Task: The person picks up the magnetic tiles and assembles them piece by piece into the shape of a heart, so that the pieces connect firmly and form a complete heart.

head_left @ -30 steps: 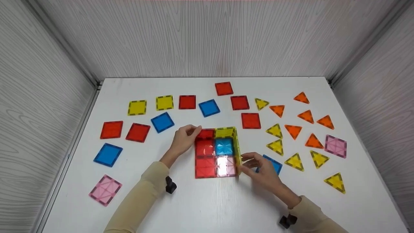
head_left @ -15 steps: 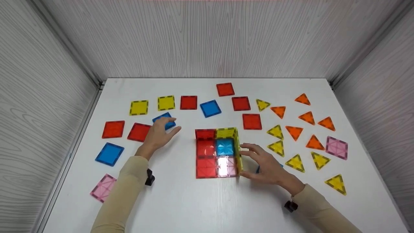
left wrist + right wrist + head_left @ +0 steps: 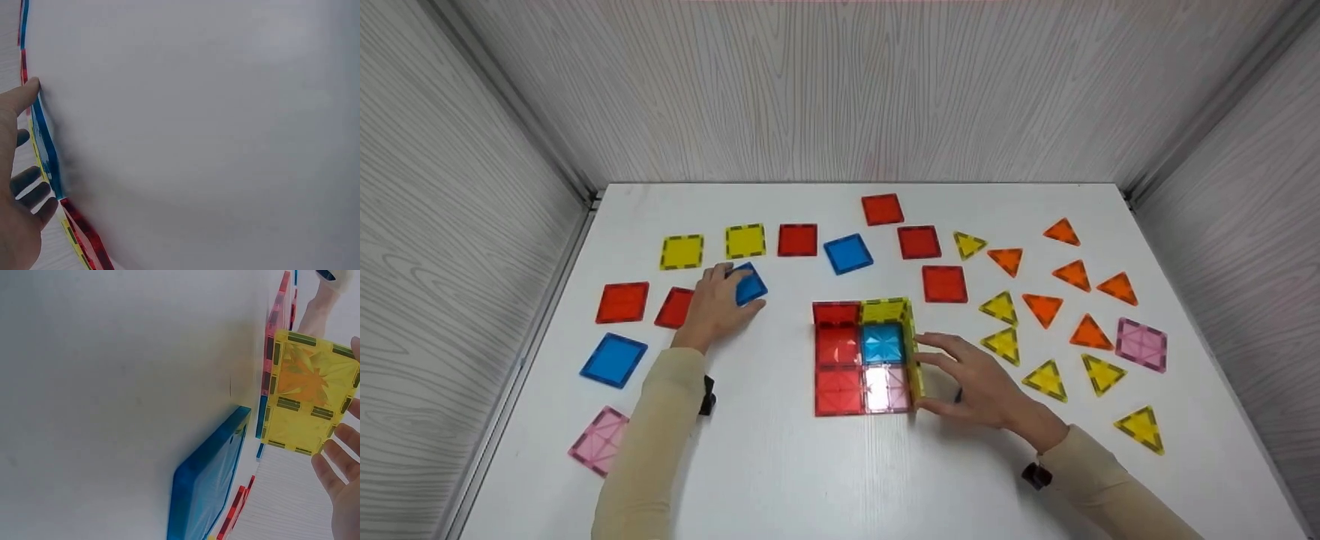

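My left hand [image 3: 716,304] is at a blue square magnetic tile [image 3: 751,287] lying on the table, its thumb and fingers spread about the edges and covering part of it. In the left wrist view, the thumb is extended by one end of that blue tile [image 3: 48,149]. A low structure stands mid-table: a floor of red [image 3: 838,391], blue [image 3: 881,343] and pink tiles, a red and yellow back wall [image 3: 883,310], and a yellow right wall [image 3: 916,367]. My right hand [image 3: 979,382] touches the outside of that yellow wall with extended fingertips.
A blue tile [image 3: 208,478] lies mostly hidden under my right hand. Red [image 3: 944,284], yellow [image 3: 682,252], blue and pink square tiles [image 3: 1141,345] lie around the structure. Several orange [image 3: 1042,309] and yellow triangles [image 3: 1140,430] are spread on the right.
My left hand has left the structure's back left corner and moved left to the blue tile, coming down over it. The right hand has shifted slightly and spread its fingers along the yellow wall.
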`<action>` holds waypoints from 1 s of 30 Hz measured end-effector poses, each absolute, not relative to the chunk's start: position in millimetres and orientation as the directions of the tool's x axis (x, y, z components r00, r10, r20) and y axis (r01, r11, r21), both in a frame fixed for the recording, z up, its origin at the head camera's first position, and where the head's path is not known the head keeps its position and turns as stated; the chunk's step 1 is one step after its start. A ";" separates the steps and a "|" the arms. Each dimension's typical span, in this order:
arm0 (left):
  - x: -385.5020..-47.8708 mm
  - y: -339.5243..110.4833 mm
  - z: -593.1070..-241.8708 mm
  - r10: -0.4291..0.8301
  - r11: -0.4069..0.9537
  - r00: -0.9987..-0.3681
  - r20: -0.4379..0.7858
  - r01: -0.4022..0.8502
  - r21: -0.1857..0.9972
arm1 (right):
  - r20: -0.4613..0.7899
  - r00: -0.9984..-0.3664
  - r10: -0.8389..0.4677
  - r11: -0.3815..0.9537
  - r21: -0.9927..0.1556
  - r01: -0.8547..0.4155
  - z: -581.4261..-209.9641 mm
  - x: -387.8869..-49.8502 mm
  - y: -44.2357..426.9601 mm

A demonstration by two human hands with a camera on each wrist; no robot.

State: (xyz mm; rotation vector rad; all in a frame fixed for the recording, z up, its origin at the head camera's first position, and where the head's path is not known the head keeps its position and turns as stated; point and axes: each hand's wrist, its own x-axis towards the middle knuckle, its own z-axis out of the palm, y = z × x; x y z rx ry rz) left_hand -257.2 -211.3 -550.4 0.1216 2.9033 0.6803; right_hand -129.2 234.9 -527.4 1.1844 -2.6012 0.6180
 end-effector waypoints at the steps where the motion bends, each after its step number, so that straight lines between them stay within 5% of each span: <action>1: -257.6 -211.8 -550.4 0.112 0.896 -0.984 -0.136 0.041 0.443 | 0.361 -0.651 -0.667 0.590 -0.278 -0.758 -527.0 -129.1 234.8; 10: -257.3 -213.1 -546.7 0.082 0.896 -0.987 -0.141 0.012 0.443 | 0.366 -0.639 -0.677 0.584 -0.261 -0.768 -525.9 -129.9 234.4; 16: -242.4 -202.6 -540.1 0.016 0.836 -0.988 -0.154 -0.071 0.544 | 0.349 -0.649 -0.676 0.598 -0.255 -0.760 -525.2 -129.6 235.7; 30: -184.0 -159.8 -531.4 -0.081 0.410 -0.964 -0.252 -0.263 0.873 | 0.349 -0.652 -0.673 0.593 -0.272 -0.758 -526.2 -130.1 236.1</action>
